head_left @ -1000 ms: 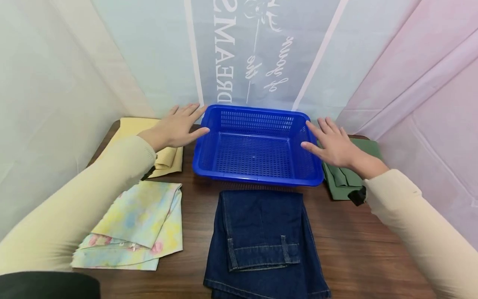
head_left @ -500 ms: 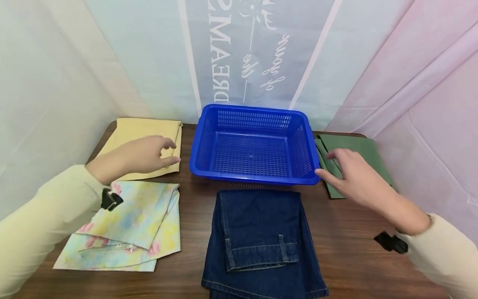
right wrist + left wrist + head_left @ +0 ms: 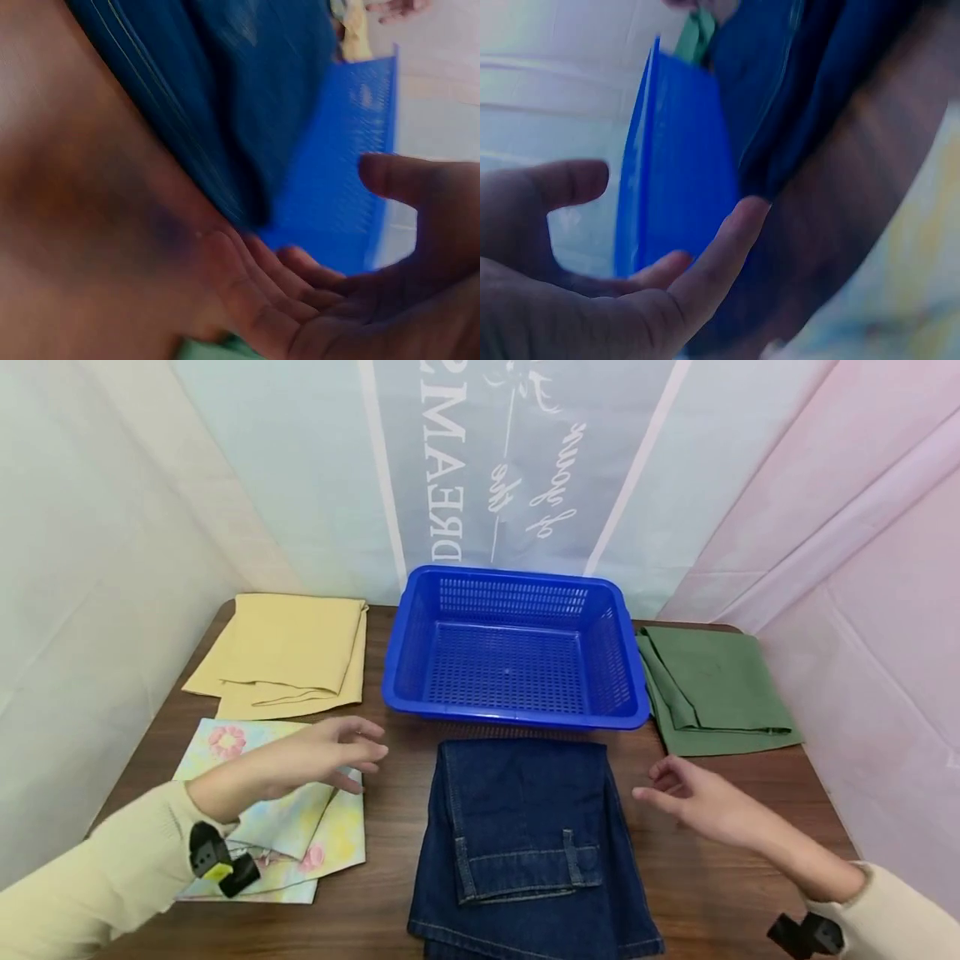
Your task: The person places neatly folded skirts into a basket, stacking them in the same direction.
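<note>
Folded dark blue jeans (image 3: 525, 827) lie on the table in front of the blue plastic basket (image 3: 517, 720), with the waistband toward the near side. My left hand (image 3: 315, 756) hovers over the right part of a folded floral cloth (image 3: 341, 835), left of the jeans, its fingers loosely bent and holding nothing. On the other side, my right hand (image 3: 708, 802) is held just right of the jeans, apart from them, with relaxed fingers and nothing in its grasp. Both wrist views show bare fingers near the jeans (image 3: 757, 67) and the basket (image 3: 330, 165).
Folded yellow cloth (image 3: 292, 643) lies at the back left of the brown table (image 3: 720, 893). A folded green cloth (image 3: 720, 681) is at the back right, close beside the basket. Printed fabric curtains (image 3: 517, 460) stand behind and at both sides.
Both hands have come back from the basket's sides toward me, the left now over the floral cloth and the right beside the jeans. The basket and the garments stay where they were.
</note>
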`<state>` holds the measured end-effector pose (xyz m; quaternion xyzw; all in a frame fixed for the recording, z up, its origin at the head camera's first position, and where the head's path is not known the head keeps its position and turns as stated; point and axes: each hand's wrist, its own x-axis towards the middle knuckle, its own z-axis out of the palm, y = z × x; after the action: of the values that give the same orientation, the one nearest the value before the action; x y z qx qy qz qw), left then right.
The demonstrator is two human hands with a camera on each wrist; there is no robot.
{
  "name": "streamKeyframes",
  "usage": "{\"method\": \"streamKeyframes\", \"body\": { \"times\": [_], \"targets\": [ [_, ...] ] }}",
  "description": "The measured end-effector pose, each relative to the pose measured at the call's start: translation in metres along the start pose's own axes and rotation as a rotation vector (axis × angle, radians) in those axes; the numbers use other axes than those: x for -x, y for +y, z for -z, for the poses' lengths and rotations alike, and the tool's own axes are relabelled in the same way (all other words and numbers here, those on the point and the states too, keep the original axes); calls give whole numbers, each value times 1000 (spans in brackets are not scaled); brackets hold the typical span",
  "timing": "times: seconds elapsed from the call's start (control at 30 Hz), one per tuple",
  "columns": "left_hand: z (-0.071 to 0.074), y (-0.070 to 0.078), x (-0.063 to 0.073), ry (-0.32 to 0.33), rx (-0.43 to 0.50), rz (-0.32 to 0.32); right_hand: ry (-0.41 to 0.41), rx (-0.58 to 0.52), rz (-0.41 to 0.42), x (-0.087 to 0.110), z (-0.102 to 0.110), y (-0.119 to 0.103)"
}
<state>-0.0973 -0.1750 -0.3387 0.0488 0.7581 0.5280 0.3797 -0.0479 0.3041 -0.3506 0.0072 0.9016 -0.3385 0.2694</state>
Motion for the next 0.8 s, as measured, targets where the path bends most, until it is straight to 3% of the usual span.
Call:
{"method": "streamKeyframes", "body": {
  "times": [0.1, 0.17, 0.47, 0.67, 0.8],
  "targets": [
    [-20, -3, -4, -15, 120, 26, -51, -167, -59, -4, -14, 11],
    [-31, -5, -6, -34, 151, 53, -67, -240, -90, -5, -20, 16],
    [-54, -14, -16, -112, 72, 175, -98, -431, -190, -9, -42, 15],
    [-61, -20, -26, -114, 80, 165, -82, -558, -194, -14, -54, 14],
    [-66, -23, -31, -96, 150, 153, -59, -633, -191, -16, -63, 10]
  ]
}}
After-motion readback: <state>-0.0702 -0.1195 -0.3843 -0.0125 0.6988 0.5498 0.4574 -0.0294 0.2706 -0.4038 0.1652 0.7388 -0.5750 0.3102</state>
